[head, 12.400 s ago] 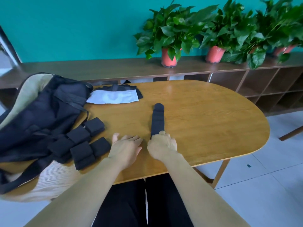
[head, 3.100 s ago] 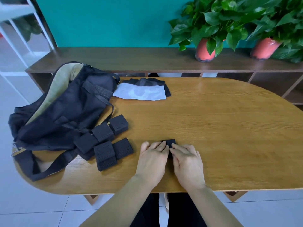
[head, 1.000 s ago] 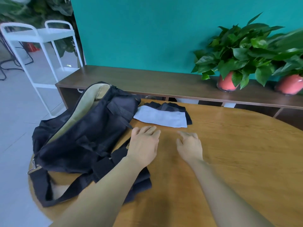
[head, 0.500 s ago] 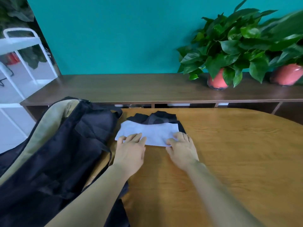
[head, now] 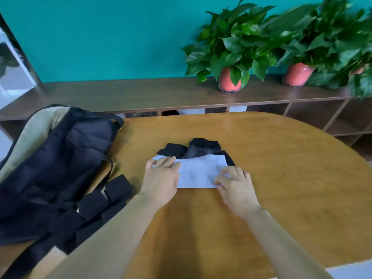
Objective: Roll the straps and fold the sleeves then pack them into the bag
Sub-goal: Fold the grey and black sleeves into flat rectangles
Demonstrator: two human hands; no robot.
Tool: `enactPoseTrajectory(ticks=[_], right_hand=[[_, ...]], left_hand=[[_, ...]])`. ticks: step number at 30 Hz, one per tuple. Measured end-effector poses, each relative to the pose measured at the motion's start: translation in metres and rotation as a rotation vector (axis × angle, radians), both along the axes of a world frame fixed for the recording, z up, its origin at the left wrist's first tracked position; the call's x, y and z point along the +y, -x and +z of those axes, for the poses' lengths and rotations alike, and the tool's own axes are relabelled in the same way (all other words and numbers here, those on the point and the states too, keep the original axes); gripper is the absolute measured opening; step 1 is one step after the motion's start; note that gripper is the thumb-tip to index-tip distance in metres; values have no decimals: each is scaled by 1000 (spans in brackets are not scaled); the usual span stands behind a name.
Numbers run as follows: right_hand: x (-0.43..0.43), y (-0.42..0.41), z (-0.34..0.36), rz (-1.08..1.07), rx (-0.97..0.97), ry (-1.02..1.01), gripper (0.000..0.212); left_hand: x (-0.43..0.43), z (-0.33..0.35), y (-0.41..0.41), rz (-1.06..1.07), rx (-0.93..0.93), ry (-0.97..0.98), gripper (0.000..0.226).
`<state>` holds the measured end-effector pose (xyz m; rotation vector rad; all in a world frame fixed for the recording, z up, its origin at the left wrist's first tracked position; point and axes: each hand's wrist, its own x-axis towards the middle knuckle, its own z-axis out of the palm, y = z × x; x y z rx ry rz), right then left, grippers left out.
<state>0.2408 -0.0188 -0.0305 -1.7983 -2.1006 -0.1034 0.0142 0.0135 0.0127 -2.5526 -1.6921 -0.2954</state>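
Observation:
A white folded sleeve (head: 199, 174) lies on top of a black sleeve (head: 198, 149) in the middle of the wooden table (head: 281, 178). My left hand (head: 162, 178) rests flat on the white sleeve's left end, fingers spread. My right hand (head: 234, 183) pinches the white sleeve's right front corner. Several rolled black straps (head: 117, 188) sit in a cluster at the left, beside the open black bag (head: 56, 164) with its tan lining showing.
A long brown shelf unit (head: 141, 95) runs behind the table and carries potted plants (head: 230, 55) in red pots. The bag's strap (head: 30, 256) trails over the table's front left edge. The table's rounded end is at the right.
Both hands have drawn the two sleeves toward me, away from the table's far edge. My right hand has closed on the white sleeve's corner. The view has tilted down, showing the rolled straps again.

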Motion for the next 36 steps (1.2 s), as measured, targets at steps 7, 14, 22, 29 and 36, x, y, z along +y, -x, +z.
enactPoseTrajectory(ticks=[7, 14, 22, 29, 36], right_hand=[[-13, -22, 18, -184, 334, 19, 47], [22, -32, 35, -100, 245, 208, 59], [32, -40, 23, -133, 208, 423, 58], [27, -41, 16, -233, -82, 342, 54], [15, -31, 27, -212, -156, 340, 55]], left_hand=[[-22, 1, -45, -187, -39, -44, 35], [-15, -16, -67, -253, 97, -9, 25], [1, -23, -60, -170, -102, -131, 16], [-46, -24, -32, -291, -173, -227, 26], [-79, -34, -14, -313, -198, -55, 18]])
